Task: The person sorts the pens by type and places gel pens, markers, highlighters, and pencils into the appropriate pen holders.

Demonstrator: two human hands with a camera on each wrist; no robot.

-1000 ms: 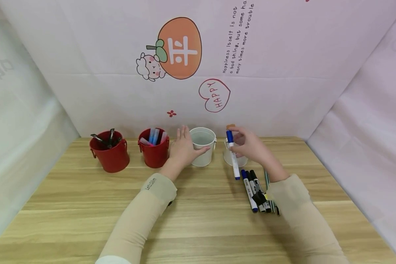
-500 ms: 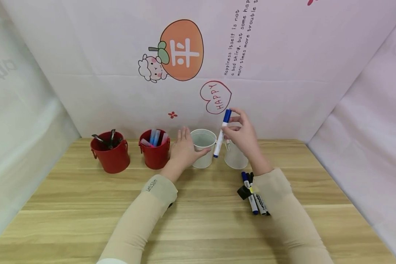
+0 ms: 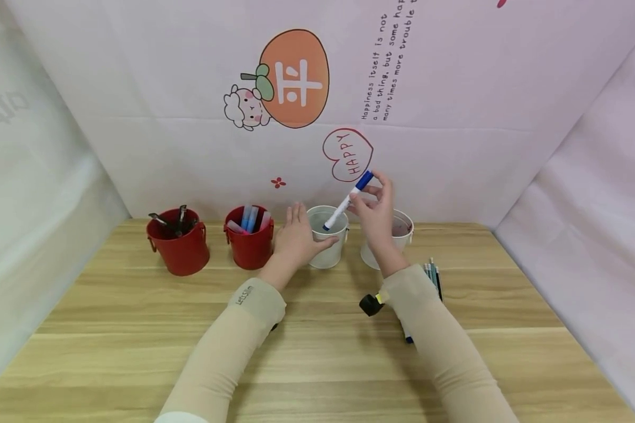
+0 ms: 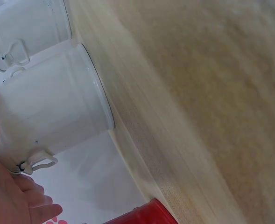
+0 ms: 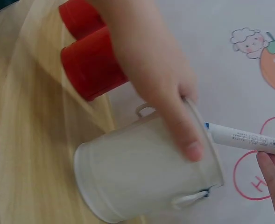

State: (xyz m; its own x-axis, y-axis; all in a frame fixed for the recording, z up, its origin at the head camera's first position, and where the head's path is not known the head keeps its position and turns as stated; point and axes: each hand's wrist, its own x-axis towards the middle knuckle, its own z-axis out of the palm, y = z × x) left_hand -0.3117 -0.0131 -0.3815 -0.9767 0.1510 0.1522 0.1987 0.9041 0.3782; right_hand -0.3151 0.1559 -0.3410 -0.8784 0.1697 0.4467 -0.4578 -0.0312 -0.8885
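My right hand [image 3: 377, 214] pinches a whiteboard marker [image 3: 344, 207] with a white barrel and blue ends. The marker slants down to the left, its lower tip at the mouth of the middle white bucket [image 3: 327, 258]. Against that bucket's left side rests my left hand [image 3: 295, 239], fingers straight and thumb laid along the front wall. From the right wrist view, the marker's tip [image 5: 207, 125] sits at the bucket's rim, partly hidden behind it. The left wrist view shows my left fingers [image 4: 32, 200] beside the bucket's handle.
Two red buckets stand left: one [image 3: 187, 258] holds black pens, the other [image 3: 250, 252] pink and blue highlighters. Another white bucket [image 3: 369, 257] is behind my right wrist. Pencils [image 3: 432, 271] and a marker's blue end [image 3: 408, 339] show around my right sleeve.
My right hand has carried the marker up and left from the right white bucket to the middle one, tilting it. The left hand has stayed at the middle white bucket.
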